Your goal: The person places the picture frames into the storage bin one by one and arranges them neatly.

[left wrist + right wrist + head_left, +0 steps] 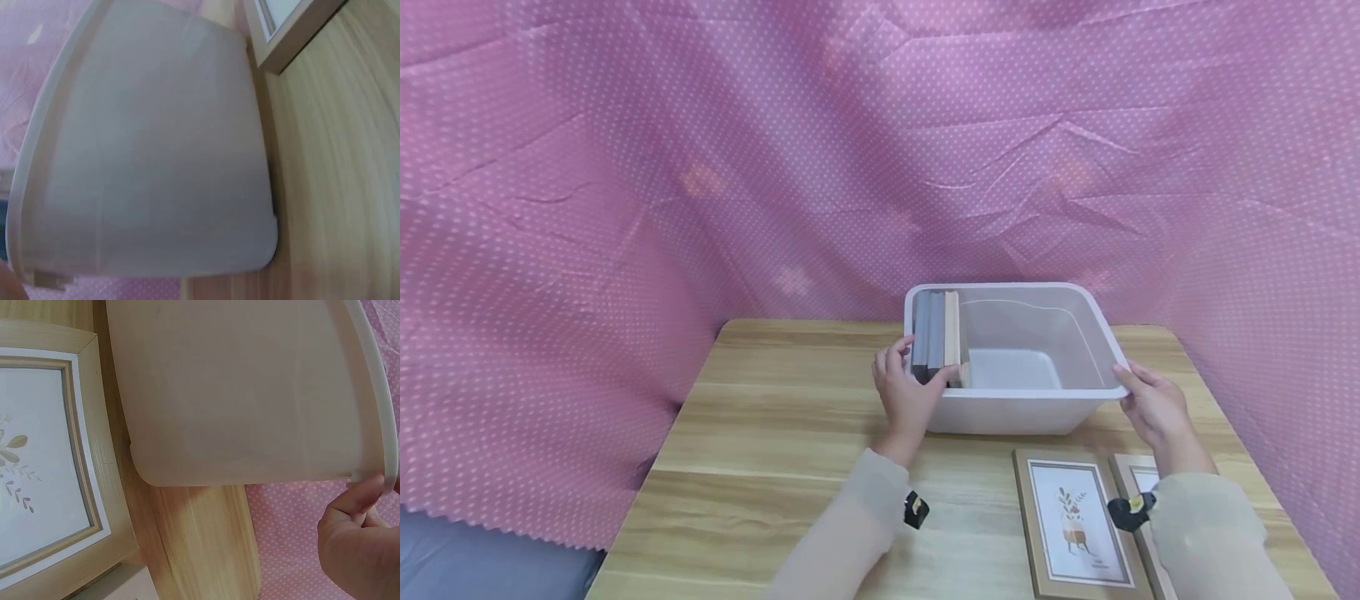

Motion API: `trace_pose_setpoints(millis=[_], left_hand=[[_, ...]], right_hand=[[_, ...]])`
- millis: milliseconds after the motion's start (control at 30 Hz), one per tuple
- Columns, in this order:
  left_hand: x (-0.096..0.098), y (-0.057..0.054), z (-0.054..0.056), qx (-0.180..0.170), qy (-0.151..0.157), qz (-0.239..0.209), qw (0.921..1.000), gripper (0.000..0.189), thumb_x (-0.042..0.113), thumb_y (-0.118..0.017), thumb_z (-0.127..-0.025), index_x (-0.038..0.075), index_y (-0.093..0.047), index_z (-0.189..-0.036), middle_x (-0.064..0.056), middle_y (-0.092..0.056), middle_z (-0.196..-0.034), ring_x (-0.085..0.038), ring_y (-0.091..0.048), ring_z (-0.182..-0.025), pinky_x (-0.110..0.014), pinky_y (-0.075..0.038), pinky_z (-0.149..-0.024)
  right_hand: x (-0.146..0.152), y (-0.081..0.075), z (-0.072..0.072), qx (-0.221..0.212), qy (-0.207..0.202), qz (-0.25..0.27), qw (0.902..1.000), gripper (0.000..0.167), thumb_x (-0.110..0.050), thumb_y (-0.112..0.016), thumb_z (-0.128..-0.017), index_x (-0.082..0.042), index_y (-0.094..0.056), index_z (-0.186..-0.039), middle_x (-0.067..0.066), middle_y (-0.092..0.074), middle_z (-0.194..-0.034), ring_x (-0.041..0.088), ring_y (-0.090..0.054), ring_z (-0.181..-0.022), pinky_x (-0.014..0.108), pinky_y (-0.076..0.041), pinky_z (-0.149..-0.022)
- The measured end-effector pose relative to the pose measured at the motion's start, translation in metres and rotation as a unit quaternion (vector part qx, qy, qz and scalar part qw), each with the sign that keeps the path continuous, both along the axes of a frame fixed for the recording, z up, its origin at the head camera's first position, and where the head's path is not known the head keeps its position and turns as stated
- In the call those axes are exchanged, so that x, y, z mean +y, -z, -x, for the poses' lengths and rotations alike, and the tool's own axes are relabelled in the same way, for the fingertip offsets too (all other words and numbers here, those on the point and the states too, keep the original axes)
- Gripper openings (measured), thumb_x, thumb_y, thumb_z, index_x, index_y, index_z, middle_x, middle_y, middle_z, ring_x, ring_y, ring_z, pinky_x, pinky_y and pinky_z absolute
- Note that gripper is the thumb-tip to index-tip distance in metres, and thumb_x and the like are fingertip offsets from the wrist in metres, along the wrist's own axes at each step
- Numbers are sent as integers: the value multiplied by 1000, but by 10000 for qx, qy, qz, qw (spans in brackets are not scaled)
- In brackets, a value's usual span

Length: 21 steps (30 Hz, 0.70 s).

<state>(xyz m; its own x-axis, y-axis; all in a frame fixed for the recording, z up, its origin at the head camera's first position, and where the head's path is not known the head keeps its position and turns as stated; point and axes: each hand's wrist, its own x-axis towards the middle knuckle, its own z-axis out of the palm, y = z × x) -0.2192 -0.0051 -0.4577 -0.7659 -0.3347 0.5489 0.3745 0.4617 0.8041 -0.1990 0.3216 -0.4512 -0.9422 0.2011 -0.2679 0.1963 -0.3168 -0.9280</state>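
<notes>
A white plastic bin (1000, 412) stands at the back of the wooden table. My left hand (906, 400) is at its front left corner, fingers over the left rim and thumb reaching across the front rim beside the stacked pieces. Inside, along the left wall, several thin rectangular pieces (936, 329), grey and cream, stand upright side by side, seen edge-on. My right hand (1157, 408) grips the rim at the front right corner; in the right wrist view its thumb and fingers pinch the rim. Only a sliver of the left hand appears in the left wrist view.
Two wood-edged picture frames lie in front of the bin; one picture frame (1078, 525) shows a plant drawing, the other (1142, 475) is partly covered by the right forearm. Pink dotted cloth (850, 167) hangs behind and beside the wooden table (760, 433).
</notes>
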Motion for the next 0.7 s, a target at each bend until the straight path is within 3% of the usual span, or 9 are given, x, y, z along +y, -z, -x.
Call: trace_pose_setpoints(millis=[133, 267, 433, 600, 700], left_hand=[[-17, -1, 5, -649, 838, -169, 9942, 78, 28, -91, -59, 10, -54, -125, -10, -46, -113, -33, -46, -106, -39, -46, -91], [-33, -2, 10, -1320, 1578, -155, 9785, 85, 25, -90, -62, 11, -48, -135, -15, -43, -123, -32, -46, -112, -36, -47, -95], [-49, -6, 14, -1958, 2150, -101, 9567, 95, 19, -89, -64, 8, -38, -144, -22, -38, -134, -31, -46, -116, -35, -47, -95], [-60, -12, 18, -2425, 2696, -360, 9312, 98, 8, -87, -64, 6, -33, -146, -22, -39, -137, -36, -45, -121, -41, -47, -96], [-66, -12, 22, -2665, 2923, -428, 9174, 97, 4, -84, -66, 5, -31, -147, -20, -44, -135, -35, -47, -121, -43, -44, -99]], right_hand=[[-1, 0, 1, -22, 12, -57, 10000, 14, -21, -70, -87, -27, -68, -99, -13, -64, -93, 6, -51, -85, 13, -45, -62], [-2, 0, 1, -10, 31, -46, 10000, 13, -17, -69, -88, -27, -69, -97, -14, -65, -89, 5, -52, -82, 14, -46, -61], [-2, 0, 1, -20, 59, -72, 10000, 13, -16, -67, -89, -28, -69, -94, -14, -65, -89, 5, -53, -81, 14, -46, -62], [-2, 0, 0, -51, 77, -190, 9998, 23, -21, -70, -87, -24, -65, -109, -14, -64, -93, 4, -52, -84, 13, -46, -62], [-2, 1, -1, -38, 57, -232, 9997, 25, -22, -70, -87, -25, -64, -111, -14, -63, -95, 4, -52, -85, 13, -46, -63]])
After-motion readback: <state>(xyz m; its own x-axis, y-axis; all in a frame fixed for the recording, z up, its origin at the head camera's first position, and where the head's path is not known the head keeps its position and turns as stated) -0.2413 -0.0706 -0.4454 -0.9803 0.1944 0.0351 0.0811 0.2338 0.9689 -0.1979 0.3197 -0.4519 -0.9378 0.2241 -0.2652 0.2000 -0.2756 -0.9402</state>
